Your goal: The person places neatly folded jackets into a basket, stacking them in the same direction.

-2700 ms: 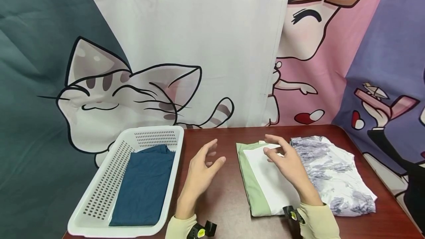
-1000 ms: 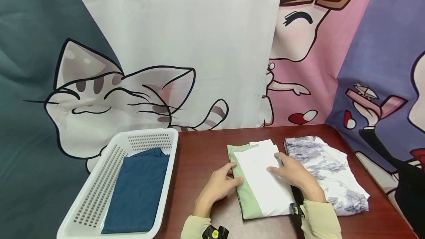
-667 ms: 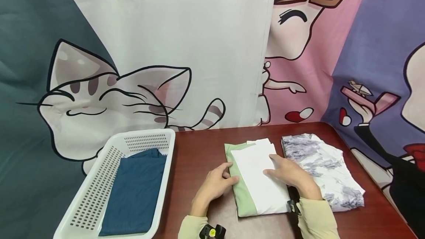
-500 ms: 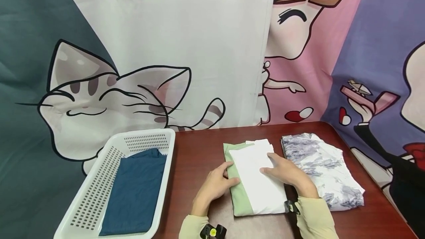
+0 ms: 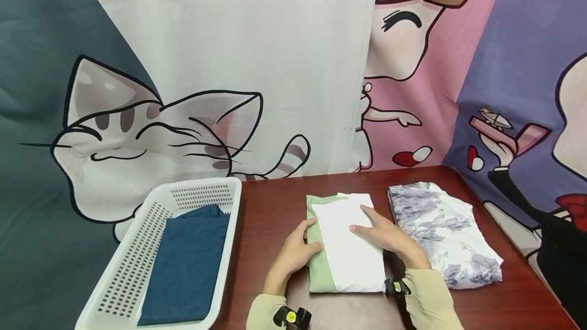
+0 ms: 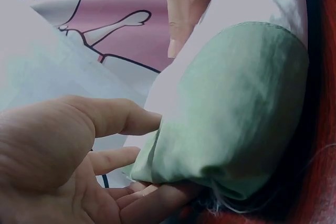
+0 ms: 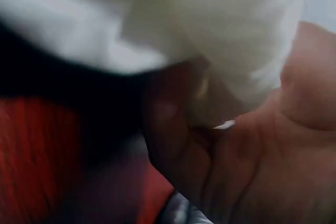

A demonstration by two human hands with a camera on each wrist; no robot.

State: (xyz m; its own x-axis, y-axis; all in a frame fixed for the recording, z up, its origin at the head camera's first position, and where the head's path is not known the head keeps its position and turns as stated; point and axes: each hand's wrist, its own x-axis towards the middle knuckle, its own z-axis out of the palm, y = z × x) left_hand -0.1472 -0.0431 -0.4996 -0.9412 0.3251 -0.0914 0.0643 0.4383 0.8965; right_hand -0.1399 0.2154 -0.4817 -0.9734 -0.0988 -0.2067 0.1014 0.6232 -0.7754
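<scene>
Your left hand (image 5: pixel 294 252) and right hand (image 5: pixel 389 234) grip the green-white cloth (image 5: pixel 350 258) by opposite edges on the table (image 5: pixel 272 202). It should be light, soft and floppy, likely to unfold; support it with fingers well beneath both sides.

In the head view, the basket (image 5: pixel 202 195), left sleeve (image 5: pixel 263 312), right sleeve (image 5: pixel 431 297) and table (image 5: pixel 518 304) are cut off by the bottom edge. Much of the basket's floor is covered by the blue cloth (image 5: pixel 185 269). The folded cloth's (image 5: pixel 344 253) right edge is partly masked by the right hand (image 5: pixel 390 236). The wristband label (image 5: pixel 291 315) is too small to be read. In the left wrist view, some of the left hand's (image 6: pixel 68 150) fingertips are hidden beneath the folded cloth. In the right wrist view, cloth and fingers are blurred.
</scene>
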